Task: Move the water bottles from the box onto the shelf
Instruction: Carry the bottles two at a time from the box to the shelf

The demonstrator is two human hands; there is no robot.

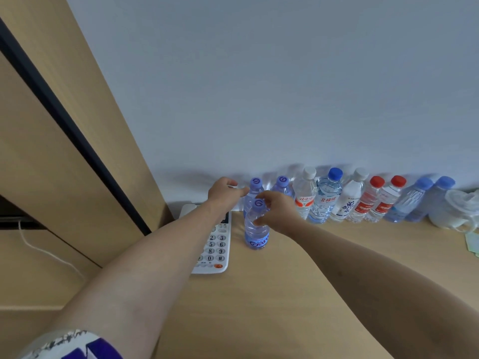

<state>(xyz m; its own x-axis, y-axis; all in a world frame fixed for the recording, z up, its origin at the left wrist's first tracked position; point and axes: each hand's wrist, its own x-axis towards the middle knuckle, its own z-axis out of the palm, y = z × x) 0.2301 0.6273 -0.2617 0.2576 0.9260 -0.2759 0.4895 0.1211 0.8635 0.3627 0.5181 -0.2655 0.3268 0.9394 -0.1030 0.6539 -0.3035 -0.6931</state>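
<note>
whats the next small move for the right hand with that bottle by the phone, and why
Probably slide the front bottle back toward the wall, then let go. The right hand grips it upright on the shelf, in front of the row along the wall, beside the phone.

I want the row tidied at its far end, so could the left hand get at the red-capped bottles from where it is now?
Probably not easily. The left hand is at the row's other end, and the right hand with its bottle lies between it and the red-capped bottles.
</note>
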